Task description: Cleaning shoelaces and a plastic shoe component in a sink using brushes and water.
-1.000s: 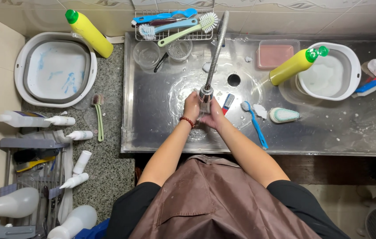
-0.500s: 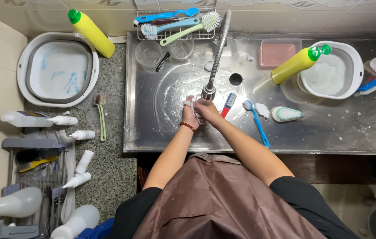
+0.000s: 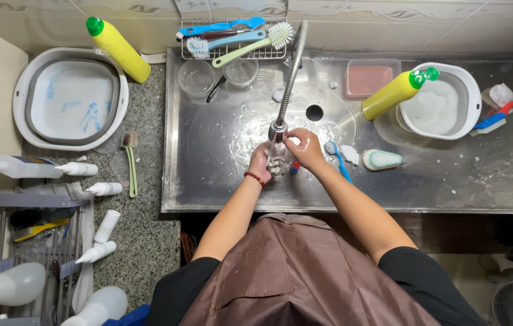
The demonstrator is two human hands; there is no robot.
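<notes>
The small clear item point(image 3: 279, 162) sits under the faucet head point(image 3: 277, 129), gripped by the left hand point(image 3: 261, 163) while the right hand point(image 3: 305, 148) curls over its top, and, wet as it looks, it could slip into the steel sink point(image 3: 208, 181) toward the blue toothbrush point(image 3: 336, 159) just right of them.

Pale tiled wall point(image 3: 389, 24) — speckled granite counter point(image 3: 148, 199) beside a steel sink point(image 3: 449, 175).

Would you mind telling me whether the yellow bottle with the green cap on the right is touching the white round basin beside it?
Touching: in the head view the yellow bottle leans with its green cap overlapping the white basin's rim.
</notes>
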